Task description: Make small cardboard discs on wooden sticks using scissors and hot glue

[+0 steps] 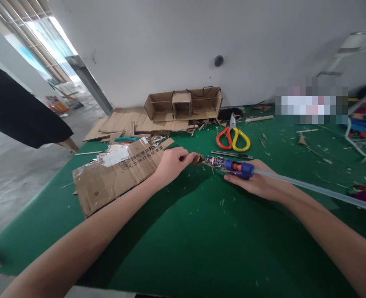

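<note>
**Two bare hands bring a blue glue gun and a small brown piece together over a green tabletop**

Head camera, looking forward and down: a person's forearms reach in from the lower corners across a smooth green tabletop (220, 244). The left hand (173, 163) is closed in a pinch, thumb and fingertips gripping a small, rounded brown piece (197, 159); its exact shape and material are too small to tell. The right hand (259, 182) grips a blue plastic glue gun (239, 167), thumb on the near side, the other fingers mostly hidden. The gun's front end, crusted with pale scraps, points left at the brown piece, just beside it. This grip seems chosen to steer the tip, while the pinch seems to steady the piece. A long, translucent glue stick (309, 185) runs from the gun's back over the right forearm, presumably feeding it.

Beyond the gun lie a slim, dark craft knife (231, 155) and scissors with one red and one yellow handle (233, 126), probably left within easy reach. Left of the hands rests a creased brown cardboard sheet with black printing (117, 176). Farther back, an open cardboard box with a small middle compartment (182, 98) stands near the white wall (176, 45). At far left, another person's black sleeve (24, 109) enters.
</note>
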`<state>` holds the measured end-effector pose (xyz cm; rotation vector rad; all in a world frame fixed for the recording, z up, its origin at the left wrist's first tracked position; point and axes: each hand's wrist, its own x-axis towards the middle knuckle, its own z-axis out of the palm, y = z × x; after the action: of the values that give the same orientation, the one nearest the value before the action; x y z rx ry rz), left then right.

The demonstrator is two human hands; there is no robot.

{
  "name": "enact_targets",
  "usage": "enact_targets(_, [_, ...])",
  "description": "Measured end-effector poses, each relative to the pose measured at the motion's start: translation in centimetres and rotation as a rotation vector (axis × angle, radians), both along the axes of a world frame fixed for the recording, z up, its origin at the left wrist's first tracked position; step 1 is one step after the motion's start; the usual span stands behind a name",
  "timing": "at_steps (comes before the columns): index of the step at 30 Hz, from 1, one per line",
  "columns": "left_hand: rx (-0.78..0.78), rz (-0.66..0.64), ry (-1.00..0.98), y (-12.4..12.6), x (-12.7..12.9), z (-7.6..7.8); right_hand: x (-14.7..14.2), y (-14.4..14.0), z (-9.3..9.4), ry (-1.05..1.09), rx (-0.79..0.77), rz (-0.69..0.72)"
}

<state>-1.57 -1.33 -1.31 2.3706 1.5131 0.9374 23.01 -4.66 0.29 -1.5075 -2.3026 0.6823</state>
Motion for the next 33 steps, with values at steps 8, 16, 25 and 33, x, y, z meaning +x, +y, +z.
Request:
enact_targets(8, [0.007, -0.008, 0.011, 0.12, -0.17, -0.19, 0.10, -0.02, -0.12, -0.022, -0.007, 0.003])
enact_targets(16, [0.025, -0.019, 0.004, 0.09, -0.12, 0.01, 0.26, -0.14, 0.07, -0.013, -0.007, 0.056])
enact_targets(25, [0.026, 0.018, -0.003, -0.15, 0.05, -0.25, 0.07, -0.22, 0.09, -0.028, 0.002, 0.067])
enact_targets(33, [-0.124, 0.099, -0.086, -0.84, 0.69, 0.63, -0.33, -0.51, 0.11, -0.061, 0.021, 0.111])
